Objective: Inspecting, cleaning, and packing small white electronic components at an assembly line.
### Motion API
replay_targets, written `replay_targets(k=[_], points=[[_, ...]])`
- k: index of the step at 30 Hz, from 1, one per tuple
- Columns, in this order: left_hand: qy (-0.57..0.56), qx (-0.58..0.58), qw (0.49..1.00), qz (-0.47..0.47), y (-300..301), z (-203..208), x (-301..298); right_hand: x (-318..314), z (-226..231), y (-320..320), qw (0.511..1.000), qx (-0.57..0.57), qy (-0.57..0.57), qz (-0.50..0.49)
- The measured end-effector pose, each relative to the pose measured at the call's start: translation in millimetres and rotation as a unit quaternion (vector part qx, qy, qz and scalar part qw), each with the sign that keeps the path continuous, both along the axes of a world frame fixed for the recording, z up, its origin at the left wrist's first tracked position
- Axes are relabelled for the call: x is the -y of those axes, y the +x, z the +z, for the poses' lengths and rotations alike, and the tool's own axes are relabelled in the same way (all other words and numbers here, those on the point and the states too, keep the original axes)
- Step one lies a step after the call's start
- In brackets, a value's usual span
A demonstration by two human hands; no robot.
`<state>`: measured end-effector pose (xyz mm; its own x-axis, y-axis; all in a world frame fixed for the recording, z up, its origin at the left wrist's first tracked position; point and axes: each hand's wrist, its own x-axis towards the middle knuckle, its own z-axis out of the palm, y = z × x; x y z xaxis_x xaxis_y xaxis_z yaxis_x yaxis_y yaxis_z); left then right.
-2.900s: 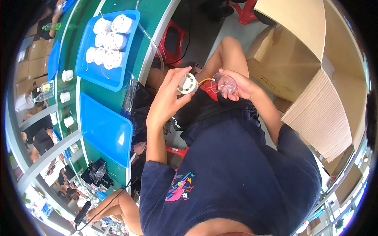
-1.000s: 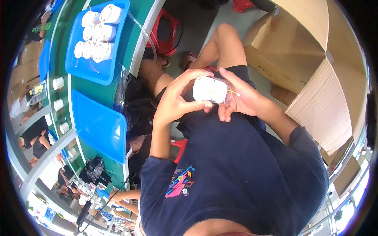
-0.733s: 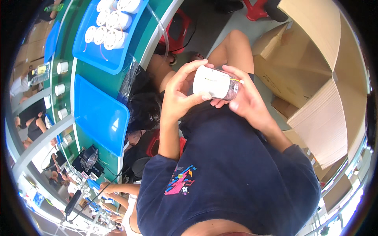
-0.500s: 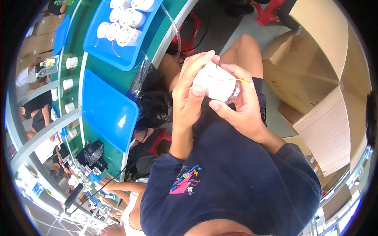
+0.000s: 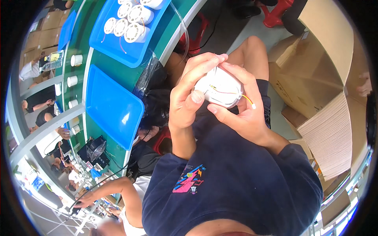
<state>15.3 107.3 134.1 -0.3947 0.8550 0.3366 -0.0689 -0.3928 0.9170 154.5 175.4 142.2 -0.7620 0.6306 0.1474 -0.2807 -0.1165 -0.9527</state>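
Between both hands, above my lap, I hold a rounded white plastic housing (image 5: 221,87). Thin red and yellow wires (image 5: 247,98) come out of its right side and end in a small white connector (image 5: 253,106). My left hand (image 5: 189,88) wraps the housing's left side, its thumb on the near edge and its fingers over the far side. My right hand (image 5: 246,106) grips the right side, thumb at the near edge, with the wires passing over its fingers. The housing's underside is hidden by my hands.
On the green table (image 5: 114,70) at left, a blue tray (image 5: 136,59) bears several white cylindrical housings (image 5: 136,32) with wires. A second blue tray (image 5: 114,106) lies nearer. Black plastic (image 5: 153,98) hangs at the table edge. Large open cardboard boxes (image 5: 311,74) stand at right. A co-worker's arm (image 5: 114,187) reaches out at lower left.
The housing has turned in my hands, so the wires now leave lower on its right side and more of its flat face shows. A co-worker's arm at lower left has moved.
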Motion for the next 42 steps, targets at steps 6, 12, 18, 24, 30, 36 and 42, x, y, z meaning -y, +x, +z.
replay_targets(k=[6,12,18,24,30,36,42], points=[[-0.002,-0.005,1.000,-0.001,-1,2,-1,1,-1,0,1.000,0.006,0.016,-0.003],[-0.005,-0.021,1.000,-0.003,-4,1,0,2,-2,-1,1.000,0.004,-0.002,0.002],[0.009,-0.011,1.000,-0.014,-4,0,1,5,-3,-3,0.999,-0.014,-0.027,0.008],[0.010,-0.016,1.000,-0.014,-6,0,0,3,-4,-5,1.000,-0.017,-0.010,0.010],[0.010,-0.030,1.000,0.000,-6,-1,0,8,-5,-10,0.998,0.001,-0.047,-0.031],[-0.022,-0.062,0.998,0.017,-10,-3,-1,10,-7,-14,0.995,0.020,-0.076,-0.054],[-0.055,-0.063,0.996,0.025,-6,-8,-7,-5,-9,-17,0.979,0.119,0.161,-0.027]])
